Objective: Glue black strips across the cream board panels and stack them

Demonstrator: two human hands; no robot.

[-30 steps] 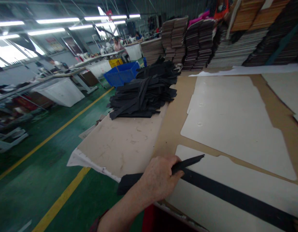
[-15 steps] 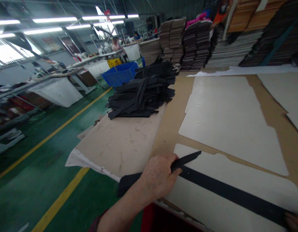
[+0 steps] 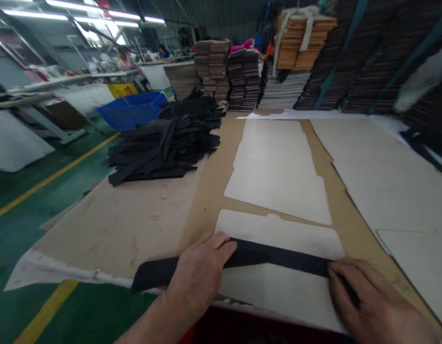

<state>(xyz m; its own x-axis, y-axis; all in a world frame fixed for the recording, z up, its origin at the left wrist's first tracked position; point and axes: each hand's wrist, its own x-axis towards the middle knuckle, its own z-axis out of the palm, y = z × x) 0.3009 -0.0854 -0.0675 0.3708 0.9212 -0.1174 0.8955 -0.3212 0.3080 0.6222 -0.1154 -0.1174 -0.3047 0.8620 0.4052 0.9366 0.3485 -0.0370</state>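
A long black fabric-like strip [image 3: 285,255] lies across a white cut panel [image 3: 278,291] near the table's front edge. My left hand [image 3: 201,265] is closed over the strip left of its middle, thumb and fingers pressed together on it. To the left of that hand, the strip's tail sticks out over the table's edge. At the strip's right end, my right hand [image 3: 367,296] pinches it between thumb and fingers. A second layer of black strip seems to overlap the first beside my left fingers; how they join cannot be made out.
A heap of black strips [image 3: 170,138] lies at the table's left rear. More white panels [image 3: 278,167] rest on brown board [image 3: 202,205]. Tall stacks of sheets [image 3: 242,79] line the back. A blue bin [image 3: 133,112] stands on the green floor, and people sit at distant worktables.
The view has swung right. The raised strip end at my left hand now lies flat along the strip. My right hand, barely visible before, has come in fully with the strip's right end.
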